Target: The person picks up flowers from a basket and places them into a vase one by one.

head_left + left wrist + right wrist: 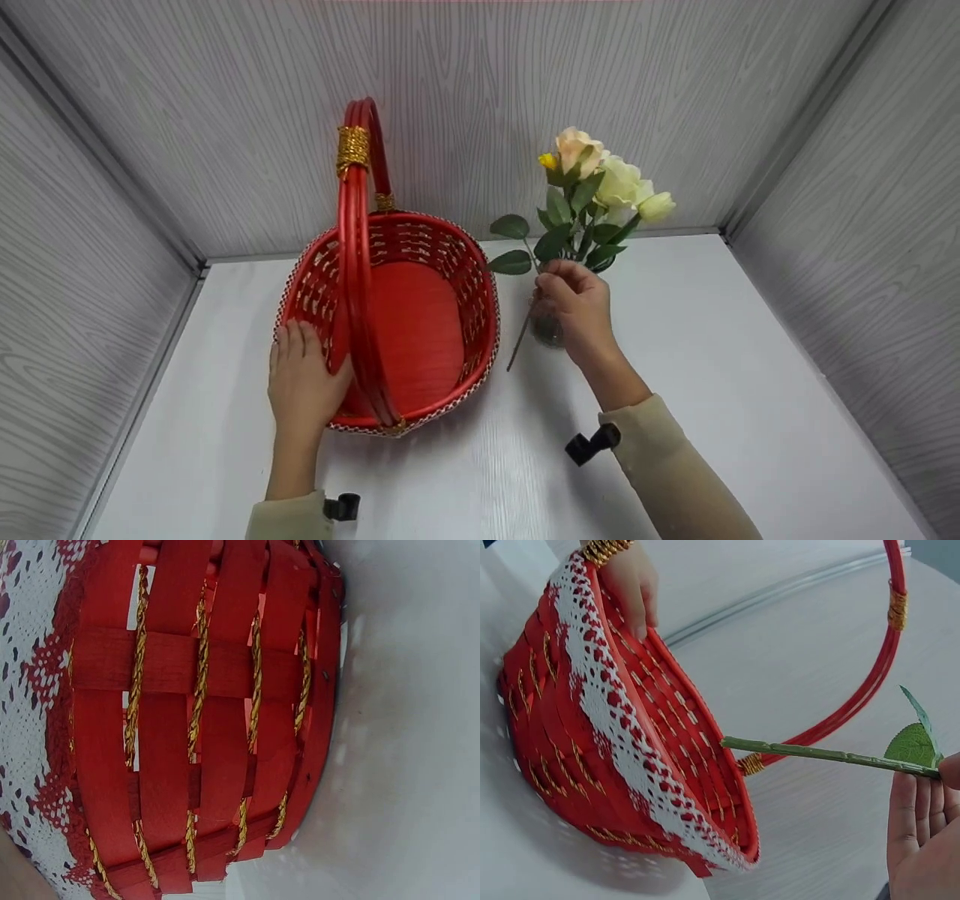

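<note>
My left hand (304, 382) rests on the left rim of a red woven basket (420, 330), its fingers lying fairly straight along the edge and the thumb on the inner side. The left wrist view is filled by the basket's outer wall (165, 720). Between thumb and fingers, my right hand (577, 300) pinches a green flower stem (802, 752) with leaves (511, 262). Its bare lower end slants down toward the basket, outside it in the head view. Which bloom belongs to this stem is hard to tell. Behind that hand stands a glass vase (550, 334), partly hidden.
Peach and pale yellow blooms (621, 182) rise above the vase. A tall red handle (356, 262) with gold wrapping arches over the basket. White lace (604, 701) trims its outside. Grey wood-grain panels (450, 90) enclose the white table (720, 390) at the back and sides.
</note>
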The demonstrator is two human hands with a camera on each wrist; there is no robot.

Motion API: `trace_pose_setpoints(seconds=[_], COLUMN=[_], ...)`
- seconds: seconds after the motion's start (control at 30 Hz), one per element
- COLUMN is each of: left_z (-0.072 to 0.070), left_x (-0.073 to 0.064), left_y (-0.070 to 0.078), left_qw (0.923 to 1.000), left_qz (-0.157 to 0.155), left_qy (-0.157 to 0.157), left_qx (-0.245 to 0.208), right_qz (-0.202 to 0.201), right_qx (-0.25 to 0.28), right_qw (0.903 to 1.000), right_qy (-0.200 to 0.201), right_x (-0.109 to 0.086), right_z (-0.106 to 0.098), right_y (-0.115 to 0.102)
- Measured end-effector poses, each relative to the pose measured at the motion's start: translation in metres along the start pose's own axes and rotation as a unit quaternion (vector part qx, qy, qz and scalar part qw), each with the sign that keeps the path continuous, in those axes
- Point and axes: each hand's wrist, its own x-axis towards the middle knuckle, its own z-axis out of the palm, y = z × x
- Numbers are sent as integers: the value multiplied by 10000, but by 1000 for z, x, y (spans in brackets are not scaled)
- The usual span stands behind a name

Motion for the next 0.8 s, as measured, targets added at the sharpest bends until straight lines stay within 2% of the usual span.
trace_pose_setpoints(seconds=[0.17,0.37,0.6,0.8], left_z=[-1,-1,0,0], left_x=[0,1,2,1], left_y=[0,0,-1,0], left_qw=[10000,9999,9999,9999], left_qz=[10,98,85,96], left_qy=[-20,14,-8,63], left_qx=[6,32,65,31], right_qz=[-565,-1172,-1593,-1836], right_qx=[-82,166,520,634], right_qw=[9974,9868,9693,9583], right_qy=[451,1109,1802,2096], right_x=[-1,5,17,24], right_z=[-18,-40,-60,-68], right_y=[-6,-18,-32,-42])
